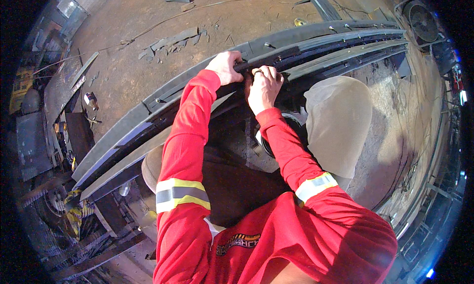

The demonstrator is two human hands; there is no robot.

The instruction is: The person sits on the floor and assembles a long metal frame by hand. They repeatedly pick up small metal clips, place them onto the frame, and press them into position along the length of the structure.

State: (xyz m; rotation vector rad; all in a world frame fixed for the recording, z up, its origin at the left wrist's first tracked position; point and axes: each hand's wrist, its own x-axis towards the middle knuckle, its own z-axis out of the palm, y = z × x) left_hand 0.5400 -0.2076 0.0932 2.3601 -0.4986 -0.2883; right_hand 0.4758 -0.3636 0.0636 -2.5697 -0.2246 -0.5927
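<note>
1. Evidently, the left hand [226,68] is curled, thumb and fingers closing around the near end of a slim, dark, straight bar [276,56], probably to steady it.
2. Just right of it, the right hand [265,88] is bent at the knuckles, a dark ring on one finger, close against the bar's lower side; its fingertips are hidden, so I cannot tell whether they pinch anything. Working so close together likely gives fine control over that end.
3. The bar slants away up and to the right of the hands, over a long, curved-looking grey metal assembly [291,37] of parallel strips, which presumably backs it.
4. Just above the right hand, a small bright bolt [269,45] stands on the outer strip, perhaps for fastening.
5. Below and right of the right hand, a beige-clad knee [340,111] is bent beside the assembly, seemingly keeping the work within reach.
6. Farther off, above the left hand, flat grey scraps [175,38] lie on the brown floor [247,17].
</note>
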